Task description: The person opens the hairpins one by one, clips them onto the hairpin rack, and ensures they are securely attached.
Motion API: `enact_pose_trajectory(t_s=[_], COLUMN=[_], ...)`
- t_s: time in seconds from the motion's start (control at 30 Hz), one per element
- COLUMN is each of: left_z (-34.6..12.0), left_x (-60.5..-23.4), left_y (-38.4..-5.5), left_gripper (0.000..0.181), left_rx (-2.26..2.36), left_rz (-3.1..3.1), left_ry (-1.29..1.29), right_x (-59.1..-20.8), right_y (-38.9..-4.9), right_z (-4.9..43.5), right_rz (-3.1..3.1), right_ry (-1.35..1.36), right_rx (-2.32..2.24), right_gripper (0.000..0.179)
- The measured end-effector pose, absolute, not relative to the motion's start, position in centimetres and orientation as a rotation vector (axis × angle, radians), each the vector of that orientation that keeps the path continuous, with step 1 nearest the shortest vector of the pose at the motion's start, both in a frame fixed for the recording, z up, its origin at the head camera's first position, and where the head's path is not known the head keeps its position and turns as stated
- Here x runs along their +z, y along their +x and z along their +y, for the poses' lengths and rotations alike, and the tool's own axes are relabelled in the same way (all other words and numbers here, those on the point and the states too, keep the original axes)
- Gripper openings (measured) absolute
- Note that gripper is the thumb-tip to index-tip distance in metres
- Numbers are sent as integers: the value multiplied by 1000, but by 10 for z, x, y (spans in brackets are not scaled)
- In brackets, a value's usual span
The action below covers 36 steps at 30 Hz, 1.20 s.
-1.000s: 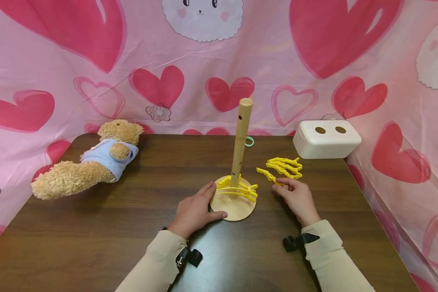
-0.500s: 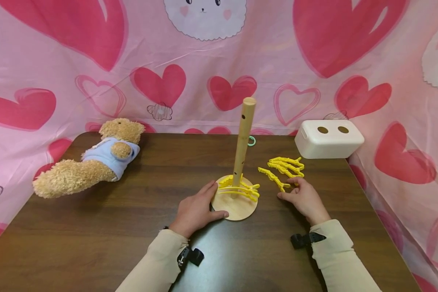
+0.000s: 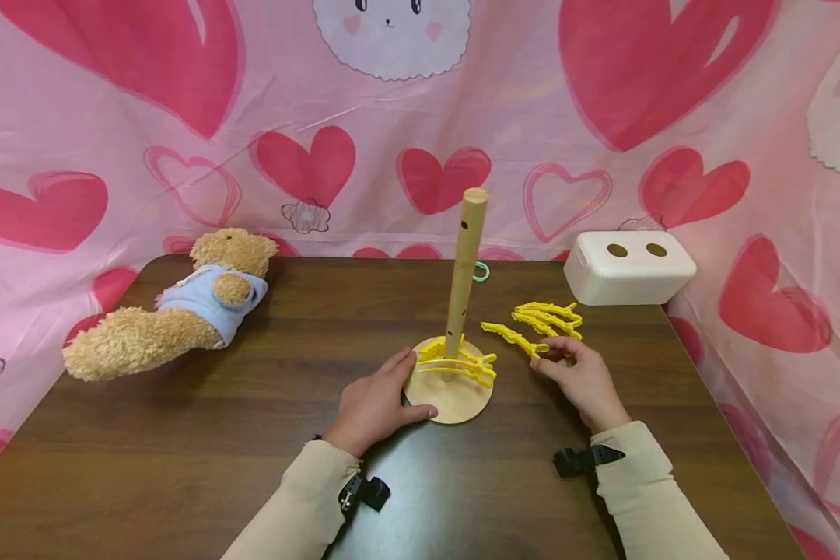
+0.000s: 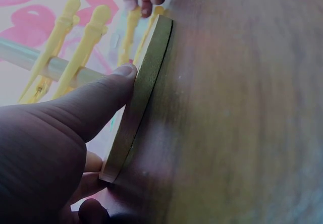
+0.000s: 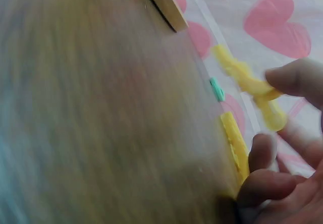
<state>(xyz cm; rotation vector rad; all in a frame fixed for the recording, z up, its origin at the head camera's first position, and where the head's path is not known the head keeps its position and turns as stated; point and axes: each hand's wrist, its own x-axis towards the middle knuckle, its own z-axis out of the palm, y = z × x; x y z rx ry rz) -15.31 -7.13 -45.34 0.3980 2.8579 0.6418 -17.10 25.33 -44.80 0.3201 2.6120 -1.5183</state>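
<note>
A wooden post stand (image 3: 467, 260) with a round base stands upright mid-table. My left hand (image 3: 376, 402) grips the left edge of that base; in the left wrist view its thumb (image 4: 108, 95) lies across the rim. Yellow alligator hair clips (image 3: 477, 369) sit around the lower post. To the right of the stand, my right hand (image 3: 579, 376) pinches one end of another yellow hair clip (image 3: 505, 334) between thumb and fingers. Its jaw end points left toward the post. Just behind that hand lie several more yellow hair clips (image 3: 542, 315).
A teddy bear (image 3: 203, 299) in a blue top lies at the left. White box (image 3: 628, 267) with two round holes stands at the back right. A small green ring (image 3: 481, 271) lies behind the post. Pink heart-patterned cloth (image 3: 364, 101) hangs around the brown table (image 3: 182, 459).
The pinched clip has turned, its far end swinging left toward the post. My right hand has shifted slightly right since a second ago. My left hand keeps its hold on the base.
</note>
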Motion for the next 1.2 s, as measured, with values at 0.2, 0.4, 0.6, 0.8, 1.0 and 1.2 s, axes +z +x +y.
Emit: enact_pose_trajectory(t_s=[0.2,0.4,0.6,0.8,1.0,1.2], left_z=[-71,-72,-72,-71,-71,-71], left_x=[-453,-452,-453,-455,-457,-458], left_y=[-153,-154,-153,-151,-151,-152], left_gripper=[100,100,101,102,102,102], left_rx=[645,641,654,666,669,667], left_rz=[2856,2875,2866,2841,2848,2862], left_ry=[400,408,409,390,397,406], right_x=[-449,-445,-440,-436,-431,-428], right_y=[-167,-163,-159,-154,-151,-150], right_z=[252,248,246,248,248,245], right_rz=[2610,2633,2632,2546,2451,2478], right_ry=[290,87,-58,-130,-184,-212], right_rx=[-1759,-1929,-1951,-2045,-2137,-2118], right_gripper=[50,45,43,37,29,31])
